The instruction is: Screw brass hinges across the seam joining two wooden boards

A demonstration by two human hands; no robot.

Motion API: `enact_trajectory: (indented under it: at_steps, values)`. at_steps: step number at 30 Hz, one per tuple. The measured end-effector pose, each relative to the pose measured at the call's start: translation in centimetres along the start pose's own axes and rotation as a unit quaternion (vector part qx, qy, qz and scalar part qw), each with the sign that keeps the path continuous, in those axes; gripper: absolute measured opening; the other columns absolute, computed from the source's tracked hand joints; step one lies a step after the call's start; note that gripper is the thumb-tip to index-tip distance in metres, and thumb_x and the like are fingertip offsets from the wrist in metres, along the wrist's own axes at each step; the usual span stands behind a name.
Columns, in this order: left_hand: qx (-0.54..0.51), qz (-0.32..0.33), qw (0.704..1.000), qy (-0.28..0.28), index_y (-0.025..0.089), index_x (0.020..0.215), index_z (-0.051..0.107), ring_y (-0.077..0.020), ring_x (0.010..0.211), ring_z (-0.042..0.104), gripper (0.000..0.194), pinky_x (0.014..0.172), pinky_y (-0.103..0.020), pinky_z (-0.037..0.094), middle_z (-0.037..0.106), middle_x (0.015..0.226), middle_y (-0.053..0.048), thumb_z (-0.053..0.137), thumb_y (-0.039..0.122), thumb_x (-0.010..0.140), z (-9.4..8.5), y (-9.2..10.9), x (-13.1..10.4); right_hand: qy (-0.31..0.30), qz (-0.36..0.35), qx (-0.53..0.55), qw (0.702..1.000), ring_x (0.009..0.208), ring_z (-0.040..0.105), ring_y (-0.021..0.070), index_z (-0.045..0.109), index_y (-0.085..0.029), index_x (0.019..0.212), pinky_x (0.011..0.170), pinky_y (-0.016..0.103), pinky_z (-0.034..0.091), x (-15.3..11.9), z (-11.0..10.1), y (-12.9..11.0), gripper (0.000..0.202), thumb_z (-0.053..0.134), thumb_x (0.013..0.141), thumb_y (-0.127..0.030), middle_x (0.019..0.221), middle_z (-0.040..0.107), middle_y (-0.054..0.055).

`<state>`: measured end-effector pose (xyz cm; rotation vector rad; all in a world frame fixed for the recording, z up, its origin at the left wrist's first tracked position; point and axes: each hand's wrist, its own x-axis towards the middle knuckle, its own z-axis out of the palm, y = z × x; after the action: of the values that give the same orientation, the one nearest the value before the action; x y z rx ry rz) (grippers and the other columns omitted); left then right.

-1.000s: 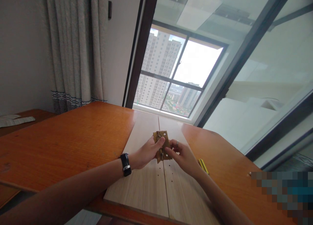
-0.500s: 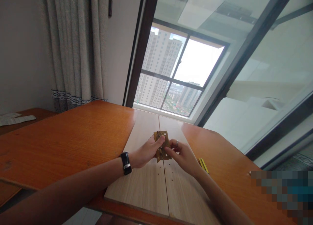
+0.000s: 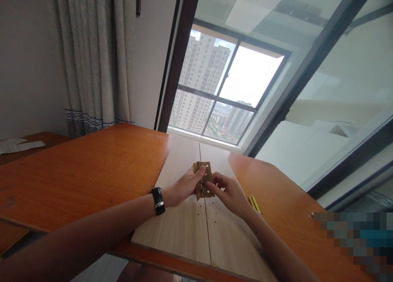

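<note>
A brass-coloured hinge with screw holes is held above two pale wooden boards. My left hand, with a black band on its wrist, grips the hinge's left side, the thumb lying across its front. On the other side, my right hand, wearing a ring, pinches the hinge's right leaf between thumb and fingers. Below the hinge, the left board and the right board lie side by side with a narrow seam between them. Several small dark holes mark both boards near the seam.
The boards lie on an orange-brown wooden table. A yellow and black tool lies right of my right forearm. White paper strips rest on a surface at far left. Behind the table are a grey curtain and a dark-framed glass door.
Both hands keep hold of the hinge, and the left thumb has shifted slightly up on it. The view has moved slightly.
</note>
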<state>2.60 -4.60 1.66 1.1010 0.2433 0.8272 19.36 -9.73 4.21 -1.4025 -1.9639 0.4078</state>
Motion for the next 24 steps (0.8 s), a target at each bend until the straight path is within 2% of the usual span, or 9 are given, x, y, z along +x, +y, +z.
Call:
enact_trajectory:
  at_steps: [5,9,16,24]
  values:
    - [-0.006,0.003,1.0,-0.007,0.014,0.112,0.059,-0.021,0.09,0.07,0.066,0.082,-0.034,0.055,0.069,0.107,-0.013,0.064,0.072,0.081,0.12,0.08,-0.2,-0.003,0.007,0.003,1.0,0.062,0.058,0.015,0.063,-0.018,0.083,0.06,0.027,0.044,0.0,0.06,0.14,0.021,0.057,0.093,-0.036,0.069,0.066,0.001]
    - [-0.005,-0.004,1.0,0.011,0.016,0.113,0.057,-0.0202,0.089,0.07,0.065,0.081,-0.033,0.056,0.069,0.108,-0.012,0.064,0.072,0.081,0.07,0.02,-0.23,-0.005,0.01,0.008,1.0,0.062,0.058,0.0149,0.063,-0.019,0.084,0.06,0.027,0.044,0.0,0.12,0.36,0.021,0.057,0.093,-0.036,0.069,0.066,0.001]
    - [-0.018,-0.012,1.0,0.015,0.017,0.122,0.051,-0.0231,0.096,0.07,0.069,0.091,-0.043,0.055,0.068,0.113,-0.014,0.061,0.072,0.083,-0.01,-0.08,-0.2,0.002,0.0,-0.01,1.0,0.061,0.058,0.0146,0.063,-0.018,0.082,0.059,0.027,0.044,0.05,0.07,0.11,0.022,0.057,0.093,-0.036,0.067,0.065,0.0]
    - [-0.019,-0.013,1.0,0.008,0.016,0.12,0.051,-0.0244,0.096,0.07,0.071,0.088,-0.042,0.056,0.068,0.113,-0.015,0.061,0.074,0.081,0.04,-0.1,-0.24,0.008,-0.004,-0.014,1.0,0.059,0.058,0.0143,0.062,-0.019,0.079,0.058,0.026,0.044,0.02,0.07,0.14,0.022,0.057,0.092,-0.036,0.065,0.064,0.0]
